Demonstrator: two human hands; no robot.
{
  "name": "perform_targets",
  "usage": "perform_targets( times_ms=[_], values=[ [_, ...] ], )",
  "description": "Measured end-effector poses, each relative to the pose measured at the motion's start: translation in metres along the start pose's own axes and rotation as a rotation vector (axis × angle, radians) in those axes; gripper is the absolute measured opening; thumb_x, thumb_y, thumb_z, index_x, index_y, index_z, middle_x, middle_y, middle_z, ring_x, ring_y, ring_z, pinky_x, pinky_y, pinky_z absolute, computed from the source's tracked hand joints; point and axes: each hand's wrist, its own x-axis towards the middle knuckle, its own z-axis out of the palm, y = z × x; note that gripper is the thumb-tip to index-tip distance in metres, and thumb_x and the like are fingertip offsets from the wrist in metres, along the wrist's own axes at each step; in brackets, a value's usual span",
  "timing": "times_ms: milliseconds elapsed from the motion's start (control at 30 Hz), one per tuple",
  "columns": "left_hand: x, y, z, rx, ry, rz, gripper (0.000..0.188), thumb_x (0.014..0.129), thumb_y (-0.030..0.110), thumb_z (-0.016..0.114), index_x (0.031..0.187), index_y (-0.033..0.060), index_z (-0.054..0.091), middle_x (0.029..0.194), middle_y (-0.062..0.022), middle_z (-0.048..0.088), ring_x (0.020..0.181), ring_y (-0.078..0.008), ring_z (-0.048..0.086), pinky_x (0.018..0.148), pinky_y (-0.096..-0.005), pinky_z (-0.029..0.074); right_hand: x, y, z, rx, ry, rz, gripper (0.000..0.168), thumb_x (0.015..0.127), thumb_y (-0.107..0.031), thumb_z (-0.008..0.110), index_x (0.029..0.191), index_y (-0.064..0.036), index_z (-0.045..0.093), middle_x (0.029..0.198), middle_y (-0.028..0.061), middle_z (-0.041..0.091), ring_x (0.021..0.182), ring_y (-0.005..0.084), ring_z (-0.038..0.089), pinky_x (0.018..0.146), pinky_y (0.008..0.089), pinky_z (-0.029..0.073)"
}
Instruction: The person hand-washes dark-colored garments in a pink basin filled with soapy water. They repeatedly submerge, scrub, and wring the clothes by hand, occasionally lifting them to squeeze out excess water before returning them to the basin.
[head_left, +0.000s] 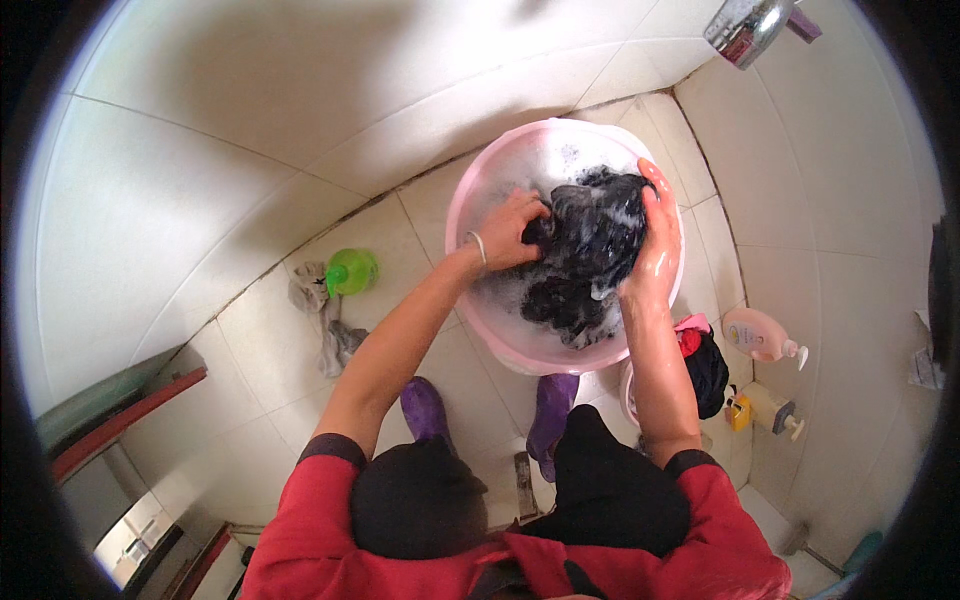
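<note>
A round pink plastic basin (469, 195) stands on the tiled floor before me, with sudsy water in it. Wet black cloth (596, 225), streaked with foam, is bunched in its middle and right side. My left hand (510, 229), a pale band at the wrist, curls its fingers on the left edge of this cloth. Along the cloth's right side, my right hand (654, 240) is wrapped with wet fingers, close to the basin's rim. More dark cloth (566, 311) lies in the suds nearer to me. Underwater parts are hidden by foam.
Left of the basin are a green bottle (352, 271) and crumpled grey cloths (334, 330). At right stand a pink pump bottle (757, 335), another pump bottle (769, 409) and a heap of dark clothing (705, 371). Tiled walls (810, 172) enclose the corner; a chrome fixture (746, 30) juts out above.
</note>
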Motion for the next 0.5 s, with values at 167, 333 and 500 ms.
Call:
perform_targets(
  times_ms=[167,333,500],
  values=[
    [-0.006,0.001,-0.011,-1.270,0.417,-0.479,0.038,0.073,0.020,0.060,0.102,-0.0020,0.053,0.094,-0.0136,0.059,0.091,-0.0231,0.055,0.079,-0.0323,0.045,0.055,0.045,-0.034,-0.480,0.020,0.047,0.032,0.086,-0.029,0.054,0.108,-0.007,0.055,0.100,0.0063,0.055,0.090,0.0149,0.050,0.086,0.0287,0.039],
    [0.001,-0.007,0.007,-0.465,0.483,-0.783,0.083,0.070,0.036,0.067,0.125,-0.0126,0.028,0.121,-0.0259,0.045,0.108,-0.0305,0.049,0.094,-0.0356,0.037,0.052,0.160,-0.036,-1.584,-0.261,-0.177,0.046,0.081,-0.032,0.057,0.121,-0.014,0.044,0.106,0.0187,0.049,0.092,0.0329,0.054,0.079,0.0400,0.045],
    [0.016,-0.043,0.041,-0.760,0.222,-0.739,0.060,0.075,0.031,0.063,0.121,-0.0020,0.043,0.119,-0.0156,0.051,0.106,-0.0299,0.050,0.090,-0.0363,0.040,0.122,0.251,-0.125,-1.034,-0.558,0.092,0.038,0.083,-0.023,0.050,0.116,-0.004,0.048,0.105,0.0147,0.057,0.091,0.0237,0.055,0.079,0.0352,0.045]
  ],
)
